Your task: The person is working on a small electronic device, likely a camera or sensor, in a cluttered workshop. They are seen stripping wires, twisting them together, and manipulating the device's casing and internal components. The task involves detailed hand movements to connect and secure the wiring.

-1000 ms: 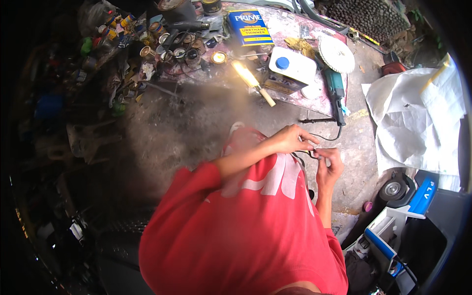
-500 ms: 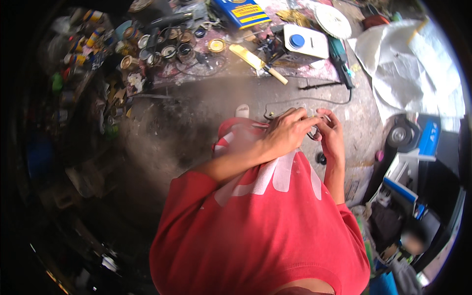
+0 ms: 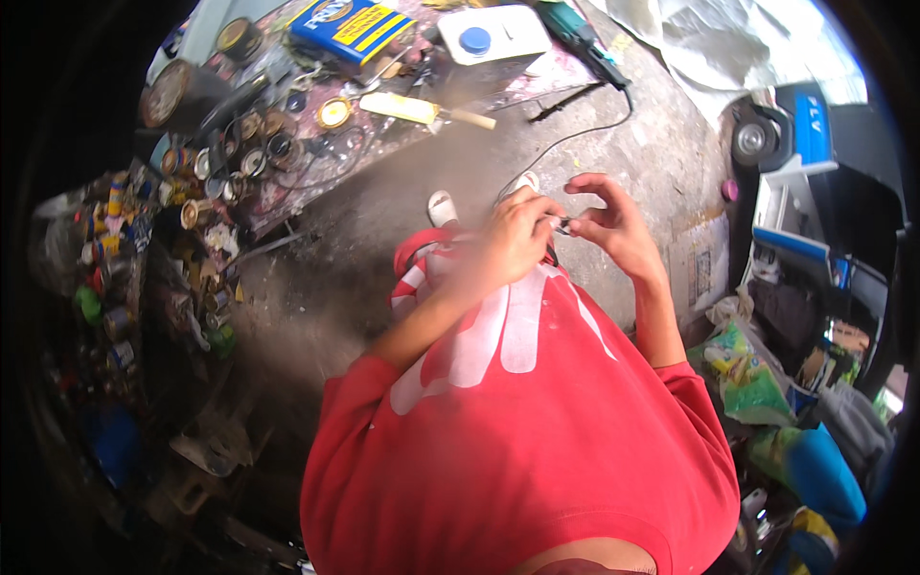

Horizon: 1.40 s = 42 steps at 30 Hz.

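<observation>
Just beyond the red shirt, we see the right hand spread wider than half a second ago, grip apart, thumb near the small dark piece that the left hand pinches, seemingly holding it alone.

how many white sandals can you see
2. One sandal is on the floor to the left of the left hand; the other sandal is just beyond that hand, partly hidden by it. More could be hidden in the dark clutter.
</observation>
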Each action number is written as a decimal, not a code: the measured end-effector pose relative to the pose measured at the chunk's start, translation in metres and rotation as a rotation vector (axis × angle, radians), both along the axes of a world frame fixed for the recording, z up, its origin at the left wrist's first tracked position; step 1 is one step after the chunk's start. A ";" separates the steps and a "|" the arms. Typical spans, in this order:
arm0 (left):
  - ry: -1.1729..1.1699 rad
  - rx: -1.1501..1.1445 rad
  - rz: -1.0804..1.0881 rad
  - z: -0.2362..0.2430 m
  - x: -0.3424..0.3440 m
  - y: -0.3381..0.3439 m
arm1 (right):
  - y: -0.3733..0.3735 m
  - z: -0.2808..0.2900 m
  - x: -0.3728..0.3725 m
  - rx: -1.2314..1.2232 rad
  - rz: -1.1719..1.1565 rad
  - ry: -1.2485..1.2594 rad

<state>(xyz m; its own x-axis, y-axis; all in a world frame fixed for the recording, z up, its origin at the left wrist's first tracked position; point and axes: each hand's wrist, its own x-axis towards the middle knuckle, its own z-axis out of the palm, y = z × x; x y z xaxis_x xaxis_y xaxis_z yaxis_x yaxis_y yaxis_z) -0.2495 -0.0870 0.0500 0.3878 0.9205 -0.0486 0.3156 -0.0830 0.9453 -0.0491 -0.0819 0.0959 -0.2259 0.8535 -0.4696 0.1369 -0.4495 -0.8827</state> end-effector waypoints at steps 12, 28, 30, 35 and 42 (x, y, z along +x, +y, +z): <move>-0.558 -0.734 -0.223 -0.025 -0.013 0.023 | -0.003 -0.018 0.003 0.859 0.318 -0.328; -0.112 0.014 0.176 0.024 0.035 0.046 | 0.015 -0.027 0.015 0.453 -0.370 0.241; -0.061 0.058 0.167 0.023 0.036 0.042 | 0.019 -0.025 0.020 0.362 -0.300 0.131; -0.033 0.024 0.113 0.028 0.041 0.043 | 0.024 -0.022 0.031 0.307 -0.213 0.052; -0.022 0.097 0.036 0.013 0.043 0.038 | 0.030 -0.029 0.022 -0.085 -0.569 0.369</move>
<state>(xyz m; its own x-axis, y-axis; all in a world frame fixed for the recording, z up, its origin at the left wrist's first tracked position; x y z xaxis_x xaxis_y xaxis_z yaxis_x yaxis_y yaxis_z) -0.2068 -0.0493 0.0630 0.3548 0.9337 0.0492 0.2991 -0.1632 0.9402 -0.0276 -0.0520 0.0668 0.0883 0.8502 -0.5189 -0.4444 -0.4326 -0.7844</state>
